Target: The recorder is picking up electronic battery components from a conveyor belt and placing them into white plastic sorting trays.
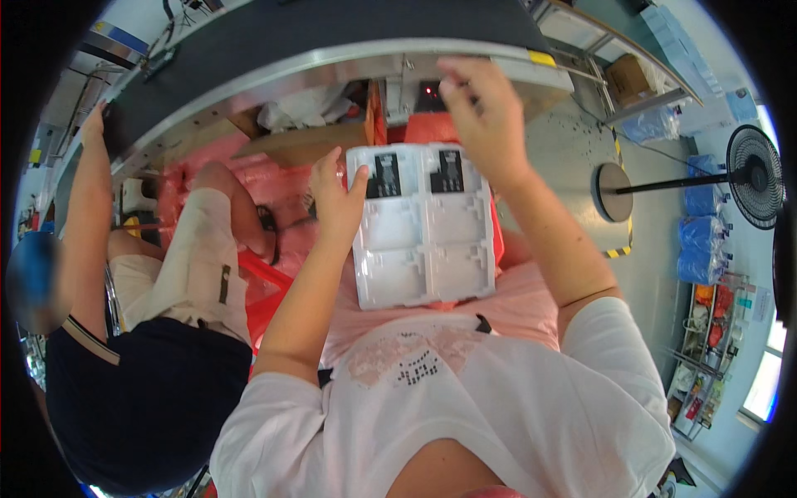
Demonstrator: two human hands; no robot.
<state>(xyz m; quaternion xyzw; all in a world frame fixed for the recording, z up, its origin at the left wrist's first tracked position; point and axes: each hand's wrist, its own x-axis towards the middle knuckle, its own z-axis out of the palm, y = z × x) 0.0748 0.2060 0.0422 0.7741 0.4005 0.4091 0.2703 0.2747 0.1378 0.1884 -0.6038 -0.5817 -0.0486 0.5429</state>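
A white moulded plastic tray (427, 253) rests above my lap, with square compartments in two columns. Two flat black pieces lie in its far row, one in the left compartment (383, 176) and one in the right (447, 171). My left hand (336, 192) grips the tray's left edge near the far corner, its thumb over the rim and its fingers outside. Beyond the tray's far right corner, my right hand (486, 116) is raised in front of the conveyor's metal edge. Its fingers are bent but apart, and I make out nothing held in them.
A dark conveyor belt (332, 33) runs across the far side. Beneath it stands an open cardboard box (307, 148) with plastic wrap. A co-worker (158, 390) sits close on my left, one arm reaching to the belt. A standing fan (614, 192) is at the right.
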